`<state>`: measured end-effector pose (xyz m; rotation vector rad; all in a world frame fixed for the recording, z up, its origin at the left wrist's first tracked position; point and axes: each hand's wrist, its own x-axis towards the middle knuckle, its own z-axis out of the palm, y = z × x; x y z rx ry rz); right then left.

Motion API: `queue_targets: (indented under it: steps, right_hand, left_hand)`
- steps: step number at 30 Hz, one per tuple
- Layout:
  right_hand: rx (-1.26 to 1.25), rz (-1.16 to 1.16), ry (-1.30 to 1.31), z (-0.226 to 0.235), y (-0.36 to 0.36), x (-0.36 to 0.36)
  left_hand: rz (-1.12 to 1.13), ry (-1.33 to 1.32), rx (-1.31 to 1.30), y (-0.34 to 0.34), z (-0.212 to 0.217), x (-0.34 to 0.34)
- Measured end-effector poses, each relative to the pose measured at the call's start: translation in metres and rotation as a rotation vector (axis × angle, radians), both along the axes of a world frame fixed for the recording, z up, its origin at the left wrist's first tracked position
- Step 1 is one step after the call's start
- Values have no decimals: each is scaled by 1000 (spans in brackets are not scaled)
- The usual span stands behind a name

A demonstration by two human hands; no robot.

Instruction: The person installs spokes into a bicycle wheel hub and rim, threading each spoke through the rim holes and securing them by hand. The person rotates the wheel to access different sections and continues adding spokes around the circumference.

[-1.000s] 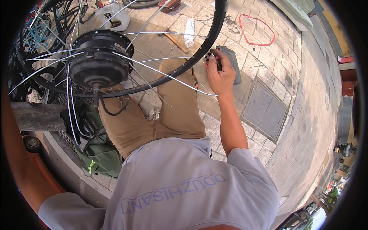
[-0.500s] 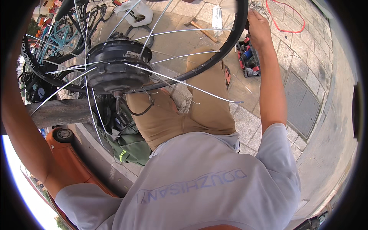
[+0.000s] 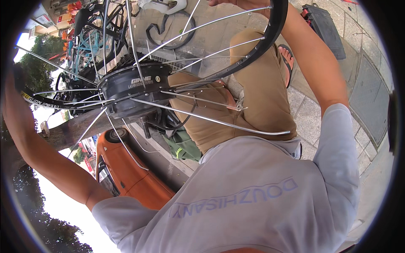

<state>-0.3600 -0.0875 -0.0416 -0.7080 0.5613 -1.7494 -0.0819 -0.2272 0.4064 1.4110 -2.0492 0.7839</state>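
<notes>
Head view: hub-motor wheel (image 3: 130,90) in front of us, left of centre; our right hand (image 3: 242,3) is partly cut off behind its rim (image 3: 276,25), we can't tell openness or hold; our left hand is out of frame

Grey T-shirt (image 3: 253,189), tan trousers (image 3: 263,97)

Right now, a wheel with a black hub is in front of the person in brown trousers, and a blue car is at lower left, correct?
Not quite: the head view shows the car is orange, not blue. The wheel, its black hub and the brown trousers are as you say.
</notes>
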Motion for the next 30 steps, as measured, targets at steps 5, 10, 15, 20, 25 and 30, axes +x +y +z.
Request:
queue_targets:
  steps: [5, 10, 15, 20, 25, 30]
  right_hand:
    - [-50, 98, -25, 17, 1, 2]
    - [0, 84, 8, 37, -3, 8]
    - [-2, 154, 28, 37, -13, 15]
    - [-44, 231, 14, 36, -27, 21]
    - [-15, 306, 24, 28, -42, 22]
    - [23, 378, -30, 28, -44, 28]
  left_hand:
    - [-202, -21, 122, -5, -3, 1]
    - [-88, 26, -1, 24, -23, -14]
    - [-513, 208, 217, 15, -27, -11]
    - [-606, 196, 307, 2, -18, -10]
    - [-628, 174, 267, -3, -20, -12]
    - [-689, 142, 357, -5, -19, -12]
